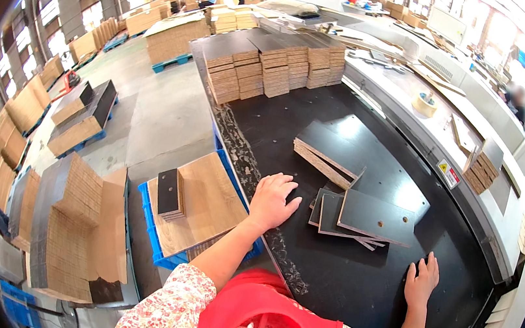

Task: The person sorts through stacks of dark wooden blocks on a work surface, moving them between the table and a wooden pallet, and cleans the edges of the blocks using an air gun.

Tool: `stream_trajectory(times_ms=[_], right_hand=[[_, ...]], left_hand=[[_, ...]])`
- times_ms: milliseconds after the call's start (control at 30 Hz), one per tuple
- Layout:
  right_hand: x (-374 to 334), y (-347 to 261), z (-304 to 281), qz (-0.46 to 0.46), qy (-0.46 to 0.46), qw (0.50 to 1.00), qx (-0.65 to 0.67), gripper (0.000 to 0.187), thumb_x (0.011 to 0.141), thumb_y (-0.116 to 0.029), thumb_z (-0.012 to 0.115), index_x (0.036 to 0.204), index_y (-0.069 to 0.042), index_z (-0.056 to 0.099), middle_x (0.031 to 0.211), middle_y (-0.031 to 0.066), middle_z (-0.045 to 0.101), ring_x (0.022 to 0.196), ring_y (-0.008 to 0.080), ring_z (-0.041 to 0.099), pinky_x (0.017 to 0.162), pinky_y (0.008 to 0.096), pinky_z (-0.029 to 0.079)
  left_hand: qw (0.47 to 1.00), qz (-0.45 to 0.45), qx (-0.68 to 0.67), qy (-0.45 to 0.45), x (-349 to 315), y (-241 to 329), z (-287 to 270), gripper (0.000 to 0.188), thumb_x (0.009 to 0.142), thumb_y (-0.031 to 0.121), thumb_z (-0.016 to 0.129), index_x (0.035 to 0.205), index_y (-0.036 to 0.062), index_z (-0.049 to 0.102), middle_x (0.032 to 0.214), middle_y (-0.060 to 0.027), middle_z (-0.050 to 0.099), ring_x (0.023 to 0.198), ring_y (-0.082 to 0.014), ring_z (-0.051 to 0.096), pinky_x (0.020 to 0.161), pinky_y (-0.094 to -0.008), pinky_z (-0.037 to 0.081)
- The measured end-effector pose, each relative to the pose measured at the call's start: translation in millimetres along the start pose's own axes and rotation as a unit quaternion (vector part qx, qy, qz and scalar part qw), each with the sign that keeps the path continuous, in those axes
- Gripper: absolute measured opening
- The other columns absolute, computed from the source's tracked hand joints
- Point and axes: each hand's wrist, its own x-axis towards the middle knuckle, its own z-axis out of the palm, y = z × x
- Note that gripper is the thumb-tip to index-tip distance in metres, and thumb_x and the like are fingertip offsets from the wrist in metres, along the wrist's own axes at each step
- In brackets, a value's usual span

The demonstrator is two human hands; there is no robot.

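Note:
My left hand (273, 201) rests on the left edge of a black worktable (261, 124), its fingers spread and holding nothing. Over on the right, my right hand (422, 280) lies on the same tabletop with its fingers apart, also without anything in it. Between the two hands sits a loose, uneven pile of dark rectangular boards (377, 215); the top one has small round holes. Just beyond the pile, a few narrow boards (323, 161) with bare chipboard edges lie at an angle. Neither hand touches the boards.
Tall stacks of dark-topped boards (263, 75) line the table's far end. Left of the table, a blue pallet (165, 261) bears a wood-grain panel (207, 190) and a small dark stack (171, 191). A machine bed (402, 93) with a tape roll (424, 105) runs along the right.

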Motion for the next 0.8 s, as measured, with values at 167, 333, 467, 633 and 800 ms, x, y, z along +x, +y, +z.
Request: stream_trajectory(times_ms=[167, 333, 467, 633, 800], right_hand=[[0, 2, 3, -0.006, -0.003, 1.0, -0.002, 0.036, 0.092, -0.021, 0.058, 0.114, 0.007, 0.063, 0.147, 0.0204, 0.043, 0.137, 0.0371, 0.038, 0.112, 0.049, 0.027], [0, 6, 4, -0.013, -0.006, 1.0, -0.008, 0.035, 0.092, -0.02, 0.059, 0.115, 0.006, 0.063, 0.147, 0.0203, 0.043, 0.137, 0.0368, 0.038, 0.111, 0.0492, 0.028], [0, 9, 6, -0.036, 0.014, 0.999, -0.018, 0.034, 0.092, -0.02, 0.059, 0.114, 0.006, 0.062, 0.145, 0.0229, 0.044, 0.133, 0.0405, 0.041, 0.109, 0.05, 0.032], [1, 12, 9, -0.028, 0.011, 0.999, -0.013, 0.033, 0.092, -0.019, 0.059, 0.114, 0.005, 0.062, 0.147, 0.0209, 0.043, 0.135, 0.0384, 0.04, 0.11, 0.0502, 0.03], [2, 9, 7, -0.026, 0.004, 1.0, -0.016, 0.034, 0.093, -0.019, 0.059, 0.115, 0.006, 0.062, 0.147, 0.0213, 0.042, 0.136, 0.0384, 0.039, 0.111, 0.0495, 0.029]], left_hand=[[1.0, 0.002, 0.005, 0.0, -2, -1, -2, 0.038, 0.082, 0.03, 0.07, 0.111, 0.0067, 0.067, 0.124, -0.0113, 0.061, 0.124, -0.0304, 0.051, 0.108, -0.0439, 0.035], [1.0, -0.011, 0.005, -0.016, -2, -1, -2, 0.037, 0.083, 0.031, 0.069, 0.111, 0.0074, 0.067, 0.128, -0.0107, 0.06, 0.126, -0.0304, 0.049, 0.11, -0.0439, 0.034], [1.0, -0.008, 0.011, -0.016, -3, -1, -1, 0.034, 0.083, 0.031, 0.069, 0.109, 0.008, 0.069, 0.129, -0.0101, 0.06, 0.127, -0.0305, 0.048, 0.11, -0.0442, 0.033], [1.0, -0.008, 0.01, -0.022, -1, 1, -2, 0.032, 0.083, 0.029, 0.069, 0.106, 0.008, 0.069, 0.128, -0.0104, 0.06, 0.127, -0.0303, 0.049, 0.11, -0.0438, 0.034], [1.0, -0.007, 0.01, -0.021, 0, 3, -4, 0.031, 0.083, 0.029, 0.069, 0.105, 0.0077, 0.069, 0.126, -0.011, 0.06, 0.125, -0.0298, 0.05, 0.109, -0.043, 0.035]])
